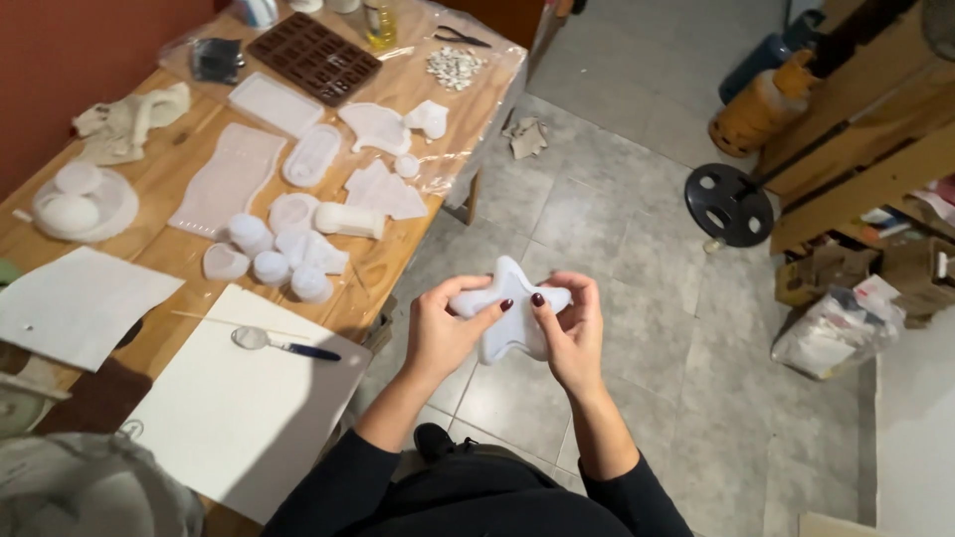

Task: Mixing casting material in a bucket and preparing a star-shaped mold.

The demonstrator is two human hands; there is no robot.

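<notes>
Both my hands hold a white, star-shaped silicone mould (508,286) in front of me, above the grey tiled floor. My left hand (444,330) grips its left side, thumb pressed on top. On the right side my right hand (574,333) does the same, fingers wrapped behind. Both thumbs push on the mould's upper face. Dark sleeves cover my forearms.
A wooden table (384,268) stands to my left with several white moulds (288,249), a brown tray mould (315,57), white sheets (249,408) and a small spoon (282,344). At the right are wooden shelving (856,149), a black round base (728,205), a gas cylinder (764,99) and a plastic bag (838,330).
</notes>
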